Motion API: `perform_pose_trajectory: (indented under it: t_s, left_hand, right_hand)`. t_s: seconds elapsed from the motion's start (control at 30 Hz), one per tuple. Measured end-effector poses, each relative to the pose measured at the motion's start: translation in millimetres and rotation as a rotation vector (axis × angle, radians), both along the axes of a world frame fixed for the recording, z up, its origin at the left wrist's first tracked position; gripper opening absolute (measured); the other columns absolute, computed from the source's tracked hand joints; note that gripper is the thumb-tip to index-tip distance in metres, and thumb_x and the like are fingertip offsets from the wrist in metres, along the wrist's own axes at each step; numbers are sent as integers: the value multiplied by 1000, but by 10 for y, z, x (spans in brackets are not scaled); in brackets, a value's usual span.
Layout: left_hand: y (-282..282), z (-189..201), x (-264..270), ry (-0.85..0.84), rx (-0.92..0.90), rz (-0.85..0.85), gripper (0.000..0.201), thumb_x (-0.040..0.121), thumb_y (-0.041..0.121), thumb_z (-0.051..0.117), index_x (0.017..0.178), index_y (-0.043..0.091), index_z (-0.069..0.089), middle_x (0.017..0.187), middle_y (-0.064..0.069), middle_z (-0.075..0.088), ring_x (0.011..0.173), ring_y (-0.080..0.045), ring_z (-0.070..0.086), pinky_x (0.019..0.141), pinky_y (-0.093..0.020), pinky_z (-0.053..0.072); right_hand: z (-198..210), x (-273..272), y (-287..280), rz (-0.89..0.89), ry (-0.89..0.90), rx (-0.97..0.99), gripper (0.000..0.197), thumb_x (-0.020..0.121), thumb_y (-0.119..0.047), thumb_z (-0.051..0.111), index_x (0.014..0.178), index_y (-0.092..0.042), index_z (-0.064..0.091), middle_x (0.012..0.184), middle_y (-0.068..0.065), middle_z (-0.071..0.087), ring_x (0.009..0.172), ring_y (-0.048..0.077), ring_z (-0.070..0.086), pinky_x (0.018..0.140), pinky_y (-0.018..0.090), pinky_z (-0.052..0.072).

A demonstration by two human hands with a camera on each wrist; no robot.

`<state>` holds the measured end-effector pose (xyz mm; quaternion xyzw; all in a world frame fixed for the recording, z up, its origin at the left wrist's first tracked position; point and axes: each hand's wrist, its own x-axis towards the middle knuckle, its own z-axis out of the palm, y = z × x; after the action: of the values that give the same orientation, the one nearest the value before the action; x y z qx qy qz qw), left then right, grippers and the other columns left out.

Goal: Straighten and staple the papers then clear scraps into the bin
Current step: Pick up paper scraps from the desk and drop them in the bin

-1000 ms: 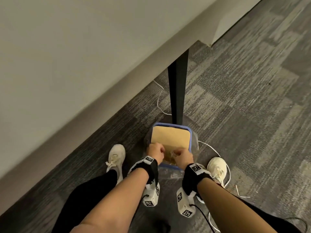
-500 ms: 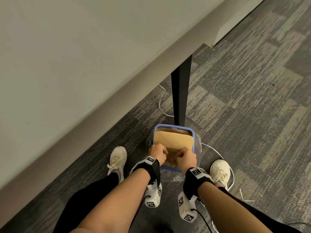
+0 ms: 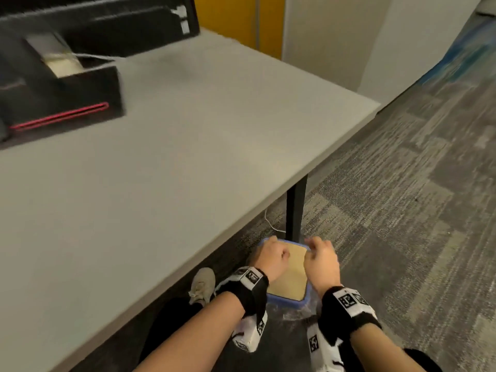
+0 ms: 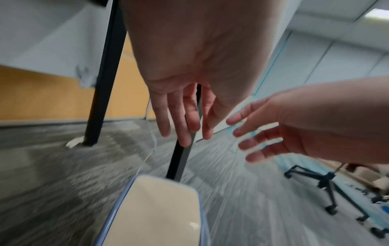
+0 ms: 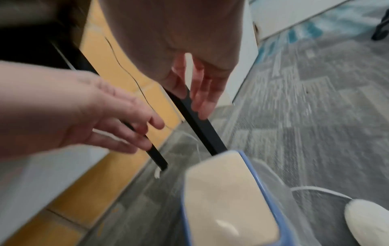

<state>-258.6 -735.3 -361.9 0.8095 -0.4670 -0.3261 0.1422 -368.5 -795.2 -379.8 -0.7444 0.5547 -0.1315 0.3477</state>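
Observation:
A blue-rimmed bin [image 3: 285,302] stands on the carpet beside the table leg, and its inside shows a flat tan surface [image 3: 291,267]. My left hand [image 3: 271,257] and right hand [image 3: 320,260] hover over the bin's far end, a little apart. In the left wrist view my left hand [image 4: 183,123] has its fingers relaxed and holds nothing. In the right wrist view my right hand [image 5: 195,93] is likewise loose and empty. A small pale fleck [image 5: 227,224] lies on the tan surface. No papers or stapler are in view.
The grey table [image 3: 188,157] overhangs on the left, and its black leg [image 3: 295,210] stands just behind the bin. A black box [image 3: 61,100] sits on the table's far left. A white cable [image 3: 271,224] runs on the carpet, and an office chair base [image 4: 328,181] stands to the right.
My hands, earlier curled close together low over the bin, have lifted, parted and loosened. The head view has tilted up, so the tabletop now shows.

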Motion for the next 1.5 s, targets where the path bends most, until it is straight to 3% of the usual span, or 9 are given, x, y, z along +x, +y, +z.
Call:
perform_pose_trajectory:
  t_s: [0.2, 0.43, 0.5, 0.6, 0.73, 0.9, 1.23, 1.4, 1.5]
  left_hand:
    - [1171, 1448, -339, 77, -206, -92, 28, 96, 32, 45, 103, 16, 68, 98, -7, 71, 92, -23, 66, 80, -30, 50]
    - [2504, 2837, -67, -130, -605, 152, 23, 92, 29, 55, 105, 21, 71, 100, 2, 69, 87, -11, 64, 81, -25, 50]
    - [3127, 3132, 208, -274, -640, 277, 21, 91, 28, 56, 105, 21, 71, 98, 5, 68, 84, -8, 63, 79, -24, 50]
    - [3433, 3302, 568, -450, -537, 375, 22, 94, 27, 51, 108, 23, 68, 103, 6, 66, 87, -9, 61, 82, -26, 50]
    - [4192, 3380, 1063, -604, -255, 524, 29, 96, 20, 44, 117, 21, 64, 118, 1, 64, 106, -18, 60, 92, -32, 47]
    - [4774, 3161, 1337, -557, 148, 558, 39, 97, 13, 38, 134, 15, 51, 137, -6, 48, 125, -28, 49, 104, -36, 41]
    - [4571, 2893, 1500, -462, 382, 449, 37, 94, 14, 37, 129, 3, 43, 134, -15, 34, 122, -35, 41, 98, -43, 40]
    - [4401, 2893, 1531, -426, 327, 420, 40, 94, 16, 35, 133, 8, 43, 136, -14, 33, 123, -34, 40, 103, -45, 40]
    - [4416, 2955, 1546, -414, 288, 441, 41, 95, 14, 34, 134, 9, 46, 137, -14, 36, 123, -34, 45, 105, -43, 40]
  right_hand:
    - [1789, -211, 410, -116, -450, -302, 36, 89, 4, 47, 120, -10, 55, 117, 11, 43, 92, 18, 49, 86, 27, 37]
    - [3208, 468, 1180, 411, -496, -454, 27, 92, -6, 45, 100, -22, 65, 105, 1, 53, 94, 20, 54, 87, 48, 50]
    - [3428, 904, 1771, 696, -397, -419, 31, 94, -5, 42, 103, -22, 66, 110, 1, 58, 101, 15, 53, 94, 43, 49]
    - [3452, 1212, 2155, 1055, -120, -391, 44, 96, 0, 33, 127, -20, 56, 136, 0, 49, 123, 14, 46, 103, 24, 33]
    - [3341, 1741, 2822, 1495, 325, -357, 55, 94, -1, 31, 148, -14, 27, 157, 5, 22, 145, 19, 20, 117, 27, 13]
    - [3219, 2106, 3221, 1518, 585, -568, 49, 89, -1, 34, 138, -4, 38, 141, 11, 31, 128, 34, 35, 103, 46, 35]
    - [3151, 2447, 3362, 1467, 256, -360, 51, 90, 3, 33, 139, -11, 43, 136, 10, 39, 127, 28, 42, 106, 33, 33]
    - [3102, 2430, 3227, 1399, 362, -431, 43, 95, -16, 40, 137, -10, 42, 137, 11, 39, 124, 30, 44, 103, 34, 36]
    - [3003, 2453, 3317, 1482, 380, -418, 62, 91, -37, 50, 144, -13, 29, 146, 9, 33, 132, 29, 37, 108, 43, 33]
